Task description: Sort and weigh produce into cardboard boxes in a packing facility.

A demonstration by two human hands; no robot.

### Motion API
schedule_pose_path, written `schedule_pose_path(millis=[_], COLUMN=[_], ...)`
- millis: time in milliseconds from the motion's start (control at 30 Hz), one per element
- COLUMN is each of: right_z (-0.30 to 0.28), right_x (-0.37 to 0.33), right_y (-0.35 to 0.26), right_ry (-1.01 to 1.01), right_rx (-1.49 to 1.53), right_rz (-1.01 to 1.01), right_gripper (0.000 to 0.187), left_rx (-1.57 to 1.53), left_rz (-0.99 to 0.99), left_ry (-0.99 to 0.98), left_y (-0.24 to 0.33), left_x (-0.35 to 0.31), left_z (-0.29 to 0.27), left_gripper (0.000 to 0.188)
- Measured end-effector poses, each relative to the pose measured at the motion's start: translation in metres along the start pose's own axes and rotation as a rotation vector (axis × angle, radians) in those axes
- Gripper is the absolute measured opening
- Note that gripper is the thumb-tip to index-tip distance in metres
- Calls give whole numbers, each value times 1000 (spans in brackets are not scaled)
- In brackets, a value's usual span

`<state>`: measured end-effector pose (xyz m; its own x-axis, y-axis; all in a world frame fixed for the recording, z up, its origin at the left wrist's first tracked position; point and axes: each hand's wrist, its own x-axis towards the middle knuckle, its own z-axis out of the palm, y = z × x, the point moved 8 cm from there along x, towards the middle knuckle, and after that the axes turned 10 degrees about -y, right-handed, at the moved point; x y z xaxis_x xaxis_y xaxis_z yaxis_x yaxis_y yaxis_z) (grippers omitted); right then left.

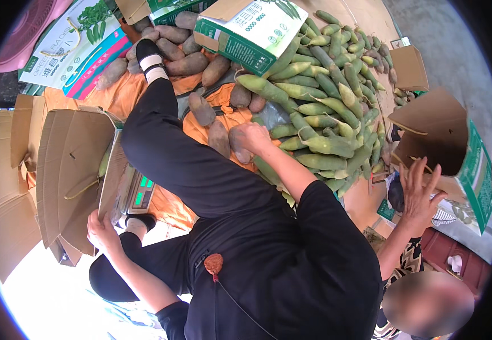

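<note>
Item 1: root vegetable [238, 149], one. Oblong, dull purplish-brown, dusty skin. Lies on orange cloth [192, 139] just off centre toward 11 o'clock, upper part hidden under the right hand [251, 139].

Item 2: cardboard box [59, 175], one. Plain brown inner faces, open, large flap spread toward 9 o'clock. Pale cord handle [81, 189] loops across the flap. Stands at 9 o'clock; left hand [103, 231] at its edge, on the box's 4 o'clock side. Contents mostly hidden.

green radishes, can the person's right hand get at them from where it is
Probably yes: the right hand is beside the green radishes with no box between, though it seems to be gripping a brown root.
</note>
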<state>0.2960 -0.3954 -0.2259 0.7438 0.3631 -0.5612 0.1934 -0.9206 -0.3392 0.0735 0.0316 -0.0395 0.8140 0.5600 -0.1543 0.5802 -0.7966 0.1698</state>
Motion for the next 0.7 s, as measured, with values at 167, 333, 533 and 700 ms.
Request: schedule_pose_path(millis=[167, 333, 533, 700], right_z=[-2, -9, 12, 49], right_x=[-9, -21, -45, -67], right_y=[19, 79, 123, 125], right_ry=[-44, -24, -202, -349], right_rx=[-59, -150, -176, -270], right_rz=[69, 236, 398, 388], right_gripper=[28, 38, 40, 53], left_rx=[1, -13, 4, -7], left_rz=[-8, 2, -6, -17], left_ry=[-1, 0, -9, 10], left_y=[2, 3, 0, 2], left_x=[-1, 0, 0, 0], left_z=[-3, -3, -1, -1], left_gripper=[19, 19, 19, 19])
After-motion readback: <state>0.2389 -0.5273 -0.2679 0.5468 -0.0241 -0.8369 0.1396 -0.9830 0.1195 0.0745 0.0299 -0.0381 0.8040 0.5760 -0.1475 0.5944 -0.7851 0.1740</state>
